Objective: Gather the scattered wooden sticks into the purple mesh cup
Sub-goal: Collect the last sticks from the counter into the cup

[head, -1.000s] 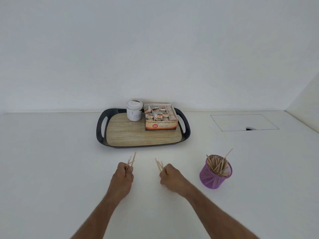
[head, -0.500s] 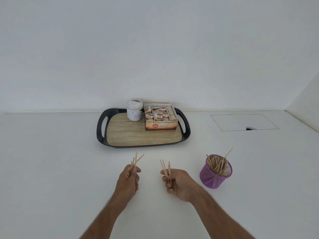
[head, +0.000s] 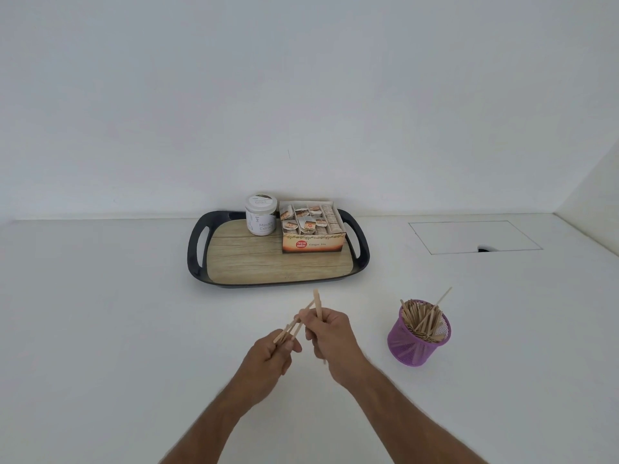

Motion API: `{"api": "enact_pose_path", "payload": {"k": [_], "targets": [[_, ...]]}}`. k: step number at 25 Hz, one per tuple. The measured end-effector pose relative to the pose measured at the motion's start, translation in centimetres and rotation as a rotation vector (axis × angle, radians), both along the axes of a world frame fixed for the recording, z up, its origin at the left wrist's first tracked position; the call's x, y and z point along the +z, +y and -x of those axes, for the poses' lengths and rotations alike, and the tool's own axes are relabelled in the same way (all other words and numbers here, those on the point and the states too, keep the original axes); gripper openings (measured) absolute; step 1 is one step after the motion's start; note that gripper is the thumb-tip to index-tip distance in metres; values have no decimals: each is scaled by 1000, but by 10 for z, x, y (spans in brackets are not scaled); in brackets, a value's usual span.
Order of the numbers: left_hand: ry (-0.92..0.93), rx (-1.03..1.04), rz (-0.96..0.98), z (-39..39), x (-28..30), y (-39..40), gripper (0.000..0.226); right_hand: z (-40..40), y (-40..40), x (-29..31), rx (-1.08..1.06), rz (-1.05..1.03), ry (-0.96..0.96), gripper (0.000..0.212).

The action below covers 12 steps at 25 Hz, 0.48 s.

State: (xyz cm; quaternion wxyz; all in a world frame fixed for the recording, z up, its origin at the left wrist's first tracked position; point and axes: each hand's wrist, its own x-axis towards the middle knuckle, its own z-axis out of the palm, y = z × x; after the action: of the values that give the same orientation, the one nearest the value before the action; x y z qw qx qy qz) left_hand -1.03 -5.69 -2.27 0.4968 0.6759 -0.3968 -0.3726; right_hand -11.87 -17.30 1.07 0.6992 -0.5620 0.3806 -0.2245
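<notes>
You see pale tan wooden sticks [head: 422, 318] in the purple mesh cup [head: 415, 343] at lower right. Centre frame, the tray [head: 196, 259] has a black rim and light wood-grain floor; on it stand a white jar [head: 260, 214] and an orange-brown box [head: 313, 244] with a red badge.

Two hands [head: 271, 356], one cup [head: 417, 343], tray [head: 196, 262], jar [head: 260, 214], box [head: 313, 244]

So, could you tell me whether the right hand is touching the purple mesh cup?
Apart. The head view shows bare white table between the right hand, which grips wooden sticks, and the purple mesh cup.
</notes>
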Motion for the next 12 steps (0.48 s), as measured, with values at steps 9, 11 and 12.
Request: {"api": "enact_pose_path", "payload": {"k": [9, 11, 12], "targets": [[258, -144, -100, -4, 15, 3, 28, 4, 0, -4, -4, 423, 77, 30], [278, -134, -112, -3, 18, 1, 29, 4, 3, -7, 8, 444, 64, 26], [277, -134, -117, -2, 20, 0, 30, 4, 5, -8, 18, 463, 63, 22]]}}
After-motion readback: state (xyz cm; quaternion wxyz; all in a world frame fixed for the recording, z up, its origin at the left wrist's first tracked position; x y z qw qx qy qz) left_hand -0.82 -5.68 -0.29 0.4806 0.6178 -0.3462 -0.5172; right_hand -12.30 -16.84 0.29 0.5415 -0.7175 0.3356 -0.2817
